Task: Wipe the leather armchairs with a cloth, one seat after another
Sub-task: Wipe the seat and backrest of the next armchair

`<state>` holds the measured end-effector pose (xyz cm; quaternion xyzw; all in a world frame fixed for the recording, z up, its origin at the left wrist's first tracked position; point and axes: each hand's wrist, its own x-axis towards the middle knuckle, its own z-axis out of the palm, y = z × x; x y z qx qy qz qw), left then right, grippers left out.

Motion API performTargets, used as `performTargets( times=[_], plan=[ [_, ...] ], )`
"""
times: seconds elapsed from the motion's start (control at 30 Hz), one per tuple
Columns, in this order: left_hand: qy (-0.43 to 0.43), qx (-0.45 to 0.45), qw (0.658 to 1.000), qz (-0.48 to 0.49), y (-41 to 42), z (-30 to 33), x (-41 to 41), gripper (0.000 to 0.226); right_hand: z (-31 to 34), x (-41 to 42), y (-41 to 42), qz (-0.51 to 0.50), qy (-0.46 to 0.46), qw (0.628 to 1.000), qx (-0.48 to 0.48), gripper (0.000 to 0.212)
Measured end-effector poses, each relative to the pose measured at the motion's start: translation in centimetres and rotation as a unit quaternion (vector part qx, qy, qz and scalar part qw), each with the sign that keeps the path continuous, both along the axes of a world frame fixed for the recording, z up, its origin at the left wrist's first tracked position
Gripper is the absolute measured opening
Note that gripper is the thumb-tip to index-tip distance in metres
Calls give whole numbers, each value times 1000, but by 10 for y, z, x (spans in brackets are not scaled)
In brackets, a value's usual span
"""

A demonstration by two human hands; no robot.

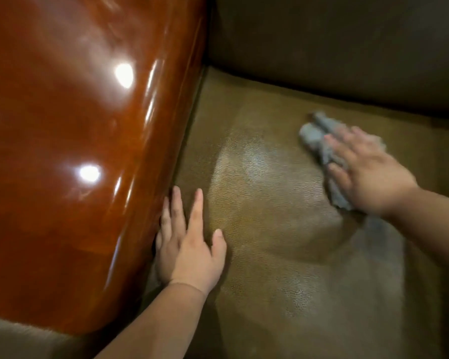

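A brown leather seat cushion (265, 203) fills the view, with a glossy reddish wooden armrest (70, 151) running along its 9 o'clock side and the dark backrest (347, 47) at 12 o'clock. Nearest, at 7 o'clock, the left hand (189, 244) lies flat on the cushion, fingers straight and spread, its edge against the armrest. Farther off, at 2 o'clock, the right hand (366, 172) presses flat with straight fingers on a crumpled grey cloth (322, 143). The cloth's long axis runs from 11 o'clock to 5 o'clock, blurred. No writing is readable.
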<state>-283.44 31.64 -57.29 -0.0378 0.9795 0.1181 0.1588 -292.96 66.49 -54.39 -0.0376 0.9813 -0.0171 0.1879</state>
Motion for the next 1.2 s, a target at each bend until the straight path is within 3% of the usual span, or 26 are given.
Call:
performTargets(
  times=[0.07,0.13,0.2,0.3,0.4,0.43,0.5,0.6,0.67,0.77,0.83,0.93,0.97,1.03,1.1,1.17,1.2],
  plan=[
    [6,-19,999,-29,1,0,-1,83,4,11,32,-212,-24,977,18,89],
    [-1,-48,997,-56,2,1,-4,81,-1,28,11,-270,-40,962,10,88],
    [-14,-53,996,-71,4,10,-10,79,-1,50,-40,-185,-8,983,-7,80],
    [-11,-13,992,-123,17,25,-35,76,8,94,-103,47,15,997,-64,73],
    [11,33,987,-156,51,29,-85,74,3,95,-72,168,-11,982,-86,74],
    [14,28,984,-173,63,26,-99,74,-3,83,-50,147,-3,987,-67,76],
    [24,-10,976,-215,79,14,-113,74,-13,46,1,3,27,999,-26,81],
    [60,-44,973,-220,79,-2,-108,73,-16,-7,50,-245,-33,969,-26,73],
    [71,-34,973,-218,77,-5,-106,72,-18,-14,28,-283,-21,959,-10,70],
    [78,-28,973,-217,77,-4,-110,73,-15,23,-49,-150,50,987,-25,77],
    [74,-26,973,-218,79,-5,-110,74,-10,64,-76,-21,32,998,-58,77],
    [73,-20,974,-213,77,-7,-108,74,-19,74,-21,52,40,995,-69,75],
    [74,-17,974,-212,76,-9,-108,74,-26,69,7,13,55,997,-45,76],
    [82,-7,974,-213,76,-13,-108,75,-31,55,58,-174,44,984,-18,81],
    [90,-1,972,-215,75,-15,-108,75,-28,48,60,-365,3,931,-9,87],
    [87,-3,971,-221,74,-12,-109,75,-27,63,4,-422,56,905,9,82],
    [81,-7,971,-224,75,-9,-110,76,-23,77,-39,-380,86,921,11,76]
  ],
)
